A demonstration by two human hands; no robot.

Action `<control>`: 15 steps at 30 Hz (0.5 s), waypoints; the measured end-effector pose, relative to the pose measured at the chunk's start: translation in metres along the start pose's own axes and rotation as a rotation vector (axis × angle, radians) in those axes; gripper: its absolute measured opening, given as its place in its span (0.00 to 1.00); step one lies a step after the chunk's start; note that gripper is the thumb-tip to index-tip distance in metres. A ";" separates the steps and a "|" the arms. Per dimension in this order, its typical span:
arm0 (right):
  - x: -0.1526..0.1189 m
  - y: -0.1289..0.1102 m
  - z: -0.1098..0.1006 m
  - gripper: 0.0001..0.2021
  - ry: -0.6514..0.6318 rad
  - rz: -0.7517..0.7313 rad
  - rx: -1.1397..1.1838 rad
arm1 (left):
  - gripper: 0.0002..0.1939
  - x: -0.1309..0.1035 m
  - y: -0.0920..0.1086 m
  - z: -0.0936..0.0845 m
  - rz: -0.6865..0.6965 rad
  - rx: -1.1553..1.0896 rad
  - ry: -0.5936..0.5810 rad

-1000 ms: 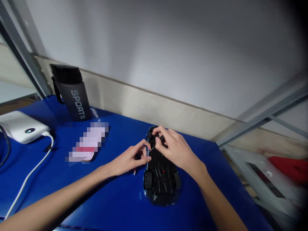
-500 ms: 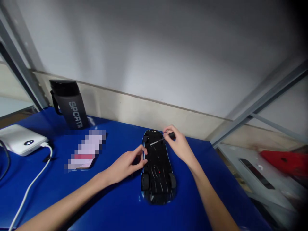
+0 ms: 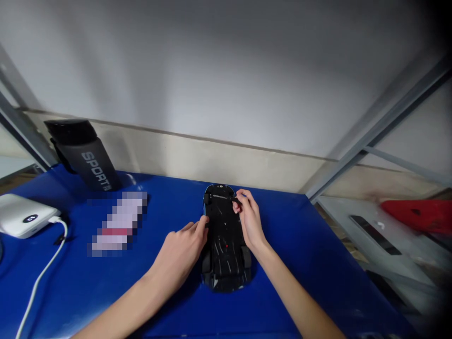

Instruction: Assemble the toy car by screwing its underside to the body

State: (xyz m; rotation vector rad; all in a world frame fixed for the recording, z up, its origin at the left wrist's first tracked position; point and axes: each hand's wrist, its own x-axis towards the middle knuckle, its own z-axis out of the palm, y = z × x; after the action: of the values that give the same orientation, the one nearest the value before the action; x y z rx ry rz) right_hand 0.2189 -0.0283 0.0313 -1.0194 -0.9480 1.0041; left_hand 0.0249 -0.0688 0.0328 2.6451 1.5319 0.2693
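The left hand (image 3: 185,245) rests with bent fingers at the side of the upturned toy car (image 3: 226,230) closest to it, though I cannot tell if it really grips, and the right hand (image 3: 250,216) pinches a thin tool (image 3: 224,197) whose shaft lies across the black underside. The car lies between both hands on the blue table (image 3: 300,226), so it seems wise that the left hand presses it evenly against sliding, while the right hand guides the tool lightly, without scratching

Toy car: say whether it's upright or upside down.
Upside down: the toy car lies with its black underside facing up.
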 end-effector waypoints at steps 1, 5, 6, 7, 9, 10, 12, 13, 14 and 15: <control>0.000 0.000 -0.001 0.11 -0.006 0.004 0.006 | 0.13 0.001 -0.001 -0.002 0.000 -0.011 -0.001; -0.001 0.000 -0.002 0.10 -0.025 0.010 0.024 | 0.13 0.007 -0.004 -0.012 0.027 -0.061 -0.042; -0.001 0.000 -0.002 0.09 -0.028 0.010 0.026 | 0.13 0.009 -0.004 -0.015 0.036 -0.067 -0.062; -0.001 0.000 -0.002 0.09 -0.032 0.009 0.026 | 0.13 0.011 -0.005 -0.018 0.041 -0.068 -0.076; 0.000 0.000 -0.002 0.10 -0.035 0.006 0.026 | 0.12 0.015 -0.008 -0.023 0.053 -0.080 -0.093; 0.000 0.000 -0.002 0.10 -0.037 0.005 0.026 | 0.12 0.017 -0.010 -0.025 0.060 -0.098 -0.100; 0.000 0.000 -0.002 0.10 -0.040 0.006 0.025 | 0.12 0.019 -0.013 -0.027 0.081 -0.148 -0.113; 0.000 0.000 -0.002 0.10 -0.042 0.007 0.024 | 0.13 0.020 -0.014 -0.027 0.092 -0.171 -0.118; 0.000 0.000 -0.002 0.10 -0.044 0.007 0.024 | 0.13 0.021 -0.016 -0.027 0.100 -0.190 -0.124; 0.000 0.000 -0.002 0.11 -0.045 0.009 0.025 | 0.13 0.021 -0.017 -0.026 0.109 -0.206 -0.131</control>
State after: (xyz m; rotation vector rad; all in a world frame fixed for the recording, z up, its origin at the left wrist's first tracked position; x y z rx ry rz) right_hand 0.2205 -0.0283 0.0313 -0.9843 -0.9659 1.0481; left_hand 0.0161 -0.0427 0.0586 2.5327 1.2520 0.2411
